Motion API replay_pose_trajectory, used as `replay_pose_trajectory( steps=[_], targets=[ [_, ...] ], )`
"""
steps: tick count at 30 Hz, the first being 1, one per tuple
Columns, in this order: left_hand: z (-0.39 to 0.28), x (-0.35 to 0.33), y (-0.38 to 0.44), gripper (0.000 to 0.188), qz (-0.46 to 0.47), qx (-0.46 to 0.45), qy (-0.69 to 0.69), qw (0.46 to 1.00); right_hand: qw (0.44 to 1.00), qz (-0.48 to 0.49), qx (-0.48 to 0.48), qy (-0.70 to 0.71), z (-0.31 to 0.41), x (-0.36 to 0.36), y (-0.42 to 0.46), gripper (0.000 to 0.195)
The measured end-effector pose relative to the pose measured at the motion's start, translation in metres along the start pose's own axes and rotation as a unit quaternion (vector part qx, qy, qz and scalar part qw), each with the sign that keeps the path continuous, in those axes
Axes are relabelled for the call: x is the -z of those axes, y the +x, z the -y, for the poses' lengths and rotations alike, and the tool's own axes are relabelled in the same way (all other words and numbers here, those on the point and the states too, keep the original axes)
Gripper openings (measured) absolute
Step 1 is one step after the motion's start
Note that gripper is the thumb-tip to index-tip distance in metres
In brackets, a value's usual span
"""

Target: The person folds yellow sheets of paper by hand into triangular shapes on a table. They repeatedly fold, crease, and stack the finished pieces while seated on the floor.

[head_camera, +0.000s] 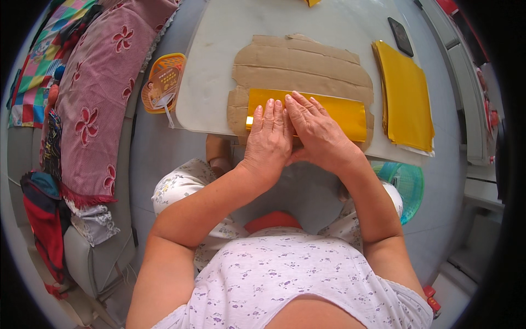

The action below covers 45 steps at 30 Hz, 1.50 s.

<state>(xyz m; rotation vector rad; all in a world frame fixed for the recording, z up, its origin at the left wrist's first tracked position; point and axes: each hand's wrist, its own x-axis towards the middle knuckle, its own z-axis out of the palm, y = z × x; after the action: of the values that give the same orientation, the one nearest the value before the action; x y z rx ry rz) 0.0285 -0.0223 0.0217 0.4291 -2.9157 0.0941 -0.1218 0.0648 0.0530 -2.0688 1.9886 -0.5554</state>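
A sheet of shiny gold paper [342,107], seemingly folded lengthwise, lies across the near part of a flat cardboard piece [302,61]. My left hand [269,137] rests palm down on its left half, fingers extended. Beside it, my right hand [316,129] presses flat on the middle, its fingertips close to the paper's far edge. Neither hand grips anything. Under my palms part of the paper is hidden. To the right, a thick stack of gold paper sheets [407,96] lies along the table's side.
The pale table [209,82] carries a dark smartphone [400,36] at the far right. More gold paper [312,2] shows at the top edge. An orange basket [177,61] with a hand fan [161,88] sits left of the table. A green plastic basket [412,191] stands below right.
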Motion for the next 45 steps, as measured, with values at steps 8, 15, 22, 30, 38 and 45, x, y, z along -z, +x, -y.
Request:
replay_pose_trajectory(
  steps=[8, 15, 22, 30, 38, 45],
  targets=[
    [-0.009, -0.012, -0.006, 0.096, 0.031, 0.013, 0.02, 0.999, 0.999, 0.016, 0.001, -0.033, -0.008, -0.006, -0.002, 0.109],
    [-0.008, -0.023, -0.013, 0.097, 0.039, 0.025, 0.024, 0.999, 0.999, 0.022, 0.005, -0.047, -0.022, -0.015, -0.004, 0.11],
    [0.005, -0.033, -0.023, 0.11, 0.053, 0.044, 0.1, 0.993, 0.998, 0.04, -0.007, -0.039, -0.037, -0.026, -0.003, 0.113],
    [0.012, -0.026, -0.023, 0.109, 0.08, 0.048, 0.09, 0.992, 0.998, 0.033, -0.004, -0.046, -0.044, -0.028, -0.003, 0.11],
    [0.008, -0.008, -0.016, 0.101, 0.082, 0.019, 0.011, 0.996, 0.999, 0.034, -0.009, -0.042, -0.034, -0.019, -0.003, 0.11],
    [0.006, -0.019, -0.009, 0.1, 0.037, -0.059, -0.08, 0.994, 0.998, 0.035, -0.008, -0.056, -0.027, -0.018, -0.002, 0.108]
  ],
)
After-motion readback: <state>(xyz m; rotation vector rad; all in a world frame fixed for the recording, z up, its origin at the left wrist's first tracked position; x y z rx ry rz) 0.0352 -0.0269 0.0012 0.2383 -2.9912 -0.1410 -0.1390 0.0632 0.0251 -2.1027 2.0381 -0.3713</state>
